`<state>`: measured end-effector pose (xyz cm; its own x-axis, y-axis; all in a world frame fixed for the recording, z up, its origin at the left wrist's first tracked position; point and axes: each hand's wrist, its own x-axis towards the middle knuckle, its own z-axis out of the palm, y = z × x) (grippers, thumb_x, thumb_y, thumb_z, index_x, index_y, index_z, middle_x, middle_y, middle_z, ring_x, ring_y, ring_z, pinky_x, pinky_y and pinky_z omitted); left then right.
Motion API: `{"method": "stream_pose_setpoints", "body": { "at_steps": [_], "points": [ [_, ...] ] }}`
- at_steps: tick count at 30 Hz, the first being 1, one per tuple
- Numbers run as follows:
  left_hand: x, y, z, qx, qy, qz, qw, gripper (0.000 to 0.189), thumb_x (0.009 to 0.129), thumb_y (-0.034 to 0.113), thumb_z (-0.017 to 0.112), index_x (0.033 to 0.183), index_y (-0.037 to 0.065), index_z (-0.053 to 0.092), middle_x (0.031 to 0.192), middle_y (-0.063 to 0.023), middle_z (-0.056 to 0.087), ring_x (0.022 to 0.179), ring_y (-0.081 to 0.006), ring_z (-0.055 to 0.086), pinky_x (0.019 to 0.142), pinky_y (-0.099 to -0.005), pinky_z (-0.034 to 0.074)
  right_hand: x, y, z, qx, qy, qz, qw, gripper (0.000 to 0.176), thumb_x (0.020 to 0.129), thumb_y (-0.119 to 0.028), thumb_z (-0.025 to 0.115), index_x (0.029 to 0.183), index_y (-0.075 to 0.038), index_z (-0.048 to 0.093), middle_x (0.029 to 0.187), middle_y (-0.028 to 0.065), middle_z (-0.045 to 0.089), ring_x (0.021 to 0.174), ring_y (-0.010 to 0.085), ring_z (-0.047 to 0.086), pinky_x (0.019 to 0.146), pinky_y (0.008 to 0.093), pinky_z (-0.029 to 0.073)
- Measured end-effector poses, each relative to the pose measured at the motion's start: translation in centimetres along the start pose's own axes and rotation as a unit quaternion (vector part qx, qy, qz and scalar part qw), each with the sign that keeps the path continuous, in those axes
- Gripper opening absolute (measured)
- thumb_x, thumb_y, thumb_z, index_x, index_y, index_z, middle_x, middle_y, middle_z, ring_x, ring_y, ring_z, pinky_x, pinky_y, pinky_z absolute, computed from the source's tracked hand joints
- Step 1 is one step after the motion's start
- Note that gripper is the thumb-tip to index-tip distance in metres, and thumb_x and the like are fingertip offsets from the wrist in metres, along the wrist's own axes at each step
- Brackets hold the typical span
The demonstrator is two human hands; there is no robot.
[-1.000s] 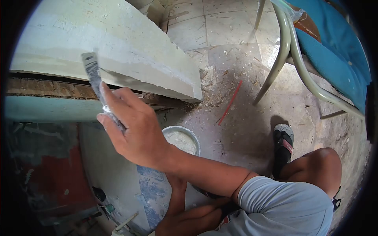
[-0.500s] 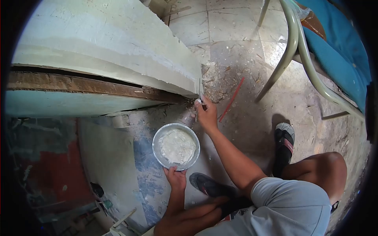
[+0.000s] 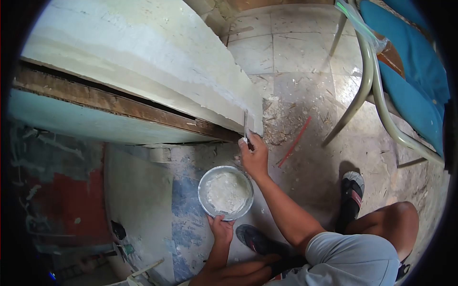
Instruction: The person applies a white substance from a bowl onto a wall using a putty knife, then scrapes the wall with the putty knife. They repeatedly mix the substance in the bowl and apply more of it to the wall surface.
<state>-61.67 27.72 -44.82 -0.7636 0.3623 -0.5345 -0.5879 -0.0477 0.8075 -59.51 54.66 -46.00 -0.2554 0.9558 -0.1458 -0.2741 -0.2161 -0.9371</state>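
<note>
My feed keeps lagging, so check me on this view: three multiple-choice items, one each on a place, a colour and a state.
1. Where is the blade of the putty knife?
A in the person's lap
B against the end corner of the pale slab
C resting on the blue chair

2. What colour is the thin stick lying on the floor?
A red
B green
C white

3. The metal bowl in the left hand is:
A empty
B holding white paste
C turned upside down

Answers:
1 B: the right hand holds the knife upright at the slab's corner.
2 A: the stick shows red against the dusty tiles.
3 B: the bowl faces up with white paste inside.
</note>
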Motion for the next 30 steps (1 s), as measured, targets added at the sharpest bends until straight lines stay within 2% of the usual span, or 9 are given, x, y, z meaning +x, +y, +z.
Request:
{"method": "stream_pose_setpoints", "body": {
  "at_steps": [5, 13, 14, 19, 21, 22, 24, 27, 30],
  "points": [
    [0.9, -0.5, -1.6, -0.002, -0.018, -0.003, 1.000, 0.073, 0.084, 0.001, 0.052, 0.153, 0.019, 0.036, 0.142, -0.0141, 0.053, 0.117, -0.0352, 0.066, 0.075, -0.0475, 0.068, -0.5, -9.7, 2.5, -0.044, -0.048, -0.112, 0.992, 0.041, 0.099, -0.007, 0.067, 0.138, 0.004, 0.064, 0.094, 0.0062, 0.062, 0.076, 0.0094, 0.063, 0.057, 0.0264, 0.061],
    [1.4, -0.5, -0.8, -0.014, -0.019, 0.002, 1.000, 0.071, 0.085, 0.003, 0.052, 0.152, 0.019, 0.036, 0.140, -0.0133, 0.054, 0.117, -0.0338, 0.066, 0.079, -0.0491, 0.068, -1.4, -22.7, 7.4, -0.016, -0.055, -0.326, 0.944, 0.042, 0.095, -0.008, 0.070, 0.134, 0.007, 0.064, 0.085, 0.0113, 0.061, 0.067, 0.0172, 0.059, 0.062, 0.0345, 0.047],
    [1.9, -0.7, -1.4, -0.023, -0.022, -0.003, 1.000, 0.080, 0.081, 0.002, 0.056, 0.155, 0.024, 0.034, 0.142, -0.0125, 0.052, 0.121, -0.0356, 0.063, 0.084, -0.0550, 0.065, -1.4, -23.7, 7.5, -0.026, -0.073, -0.327, 0.942, 0.043, 0.095, -0.007, 0.070, 0.136, 0.006, 0.064, 0.086, 0.0123, 0.062, 0.071, 0.0175, 0.061, 0.065, 0.0337, 0.050],
    [2.8, -1.2, -2.0, -0.035, -0.039, 0.006, 0.999, 0.090, 0.076, 0.002, 0.060, 0.157, 0.028, 0.032, 0.144, -0.0120, 0.050, 0.127, -0.0383, 0.059, 0.092, -0.0617, 0.061, -3.4, -25.4, 7.3, 0.091, -0.163, -0.348, 0.919, 0.047, 0.097, -0.002, 0.067, 0.143, 0.005, 0.060, 0.101, 0.0152, 0.064, 0.078, 0.0146, 0.064, 0.064, 0.0258, 0.058],
    [2.6, -1.0, -1.5, -0.046, -0.036, 0.007, 0.998, 0.090, 0.076, 0.001, 0.059, 0.157, 0.028, 0.032, 0.145, -0.0121, 0.049, 0.127, -0.0384, 0.058, 0.092, -0.0622, 0.061, -4.7, -25.3, 6.2, 0.099, -0.192, -0.312, 0.925, 0.051, 0.095, -0.004, 0.068, 0.144, 0.006, 0.058, 0.101, 0.0184, 0.064, 0.078, 0.0279, 0.067, 0.072, 0.0362, 0.052],
    [2.5, -0.9, -1.5, -0.055, -0.029, 0.008, 0.998, 0.090, 0.075, 0.001, 0.058, 0.157, 0.028, 0.031, 0.146, -0.0122, 0.049, 0.128, -0.0386, 0.058, 0.092, -0.0626, 0.061, -4.6, -23.9, 6.1, 0.118, -0.186, -0.310, 0.925, 0.055, 0.095, -0.004, 0.068, 0.148, 0.004, 0.056, 0.100, 0.0145, 0.063, 0.078, 0.0203, 0.066, 0.067, 0.0321, 0.052],
    [3.1, -1.1, -2.2, -0.061, -0.033, 0.009, 0.998, 0.088, 0.078, 0.000, 0.056, 0.157, 0.028, 0.031, 0.149, -0.0131, 0.047, 0.126, -0.0393, 0.059, 0.088, -0.0620, 0.062, -3.9, -22.4, 4.3, 0.088, -0.210, -0.254, 0.940, 0.053, 0.101, 0.004, 0.059, 0.153, 0.000, 0.051, 0.110, 0.0094, 0.061, 0.083, 0.0109, 0.066, 0.069, 0.0250, 0.064],
    [2.7, -1.1, -1.7, -0.074, 0.016, 0.030, 0.997, 0.082, 0.086, 0.003, 0.055, 0.159, 0.028, 0.028, 0.149, -0.0159, 0.048, 0.120, -0.0396, 0.064, 0.073, -0.0526, 0.068, -2.5, -20.4, 2.0, 0.147, -0.167, -0.163, 0.961, 0.046, 0.103, 0.004, 0.058, 0.149, 0.006, 0.052, 0.109, 0.0087, 0.061, 0.086, 0.0138, 0.070, 0.071, 0.0287, 0.065],
    [2.6, -0.9, -2.3, -0.106, 0.021, 0.050, 0.993, 0.082, 0.086, 0.001, 0.054, 0.159, 0.027, 0.030, 0.147, -0.0173, 0.049, 0.115, -0.0372, 0.067, 0.067, -0.0476, 0.069, -0.4, -17.6, -0.6, 0.062, -0.124, -0.258, 0.956, 0.049, 0.100, 0.002, 0.065, 0.148, 0.006, 0.056, 0.107, 0.0076, 0.062, 0.084, 0.0124, 0.067, 0.073, 0.0262, 0.058]
  ]
}}
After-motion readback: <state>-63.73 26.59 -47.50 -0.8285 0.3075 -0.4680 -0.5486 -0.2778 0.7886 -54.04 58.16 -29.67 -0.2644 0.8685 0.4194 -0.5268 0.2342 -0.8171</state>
